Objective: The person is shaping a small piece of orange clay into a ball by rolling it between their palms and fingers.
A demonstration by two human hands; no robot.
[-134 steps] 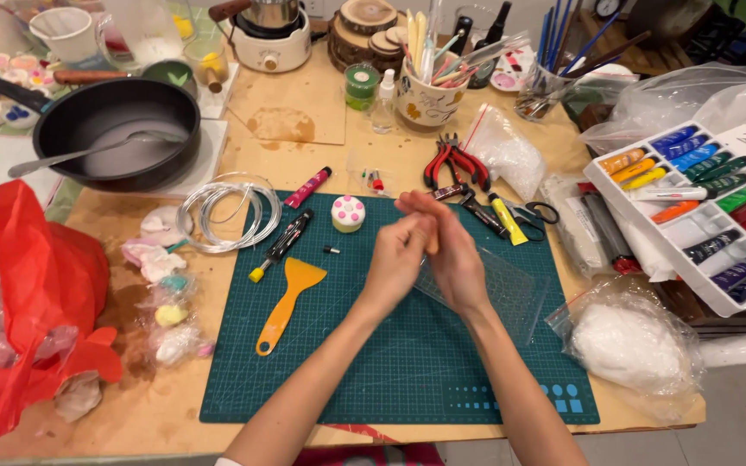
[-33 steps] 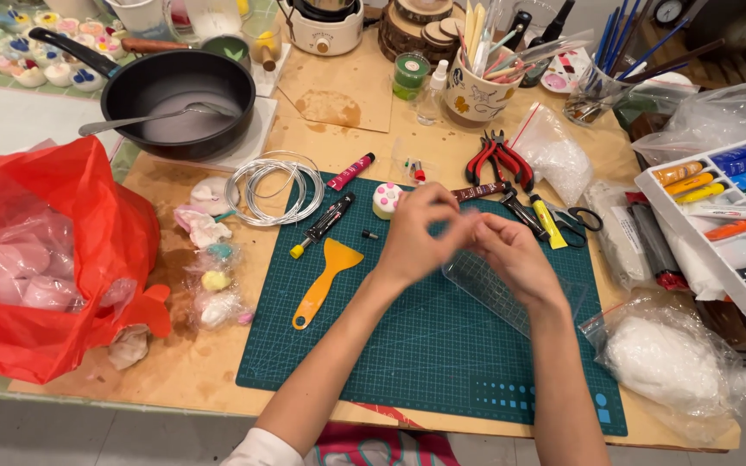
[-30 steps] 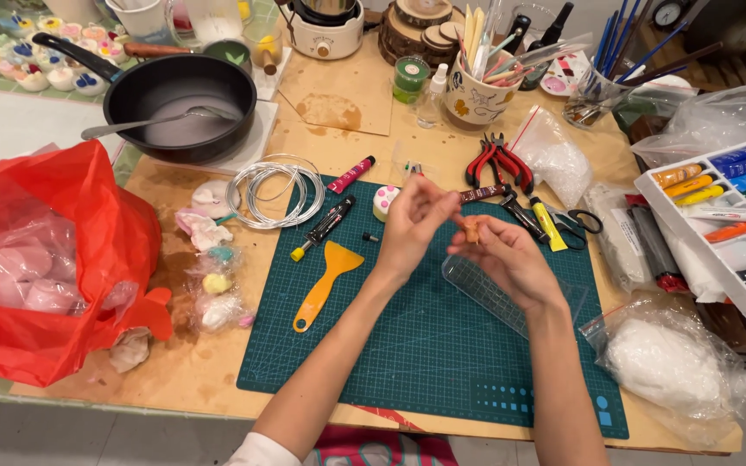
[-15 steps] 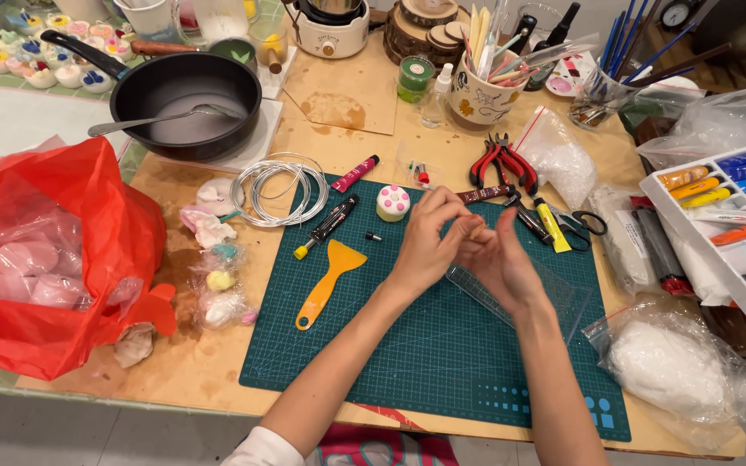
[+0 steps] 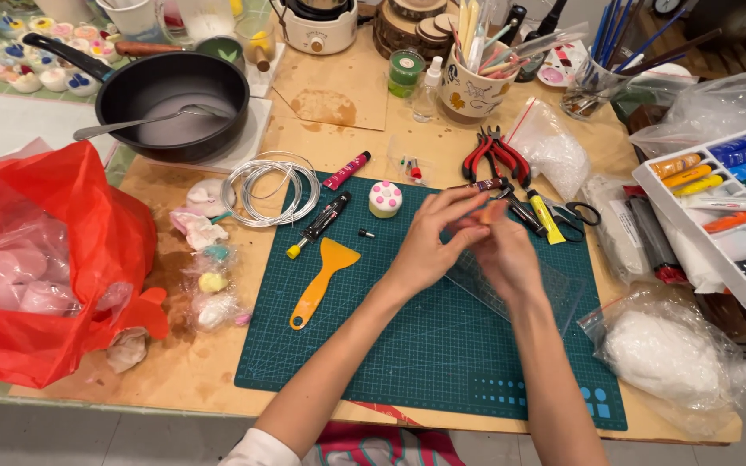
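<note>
A small orange bit (image 5: 483,212) is being pinched and worked between the narrowed fingers of left hand (image 5: 429,246) and right hand (image 5: 504,255) above the green mat (image 5: 425,345), steady, delicate pressure being called for.

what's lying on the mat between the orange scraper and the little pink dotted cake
In the head view, a small dark cap-like piece lies on the green cutting mat between the orange scraper and the cake.

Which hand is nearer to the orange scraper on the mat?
Left. The left hand is just right of the orange scraper with a gap of bare mat between; the right hand is farther right, beyond the left one.
</note>
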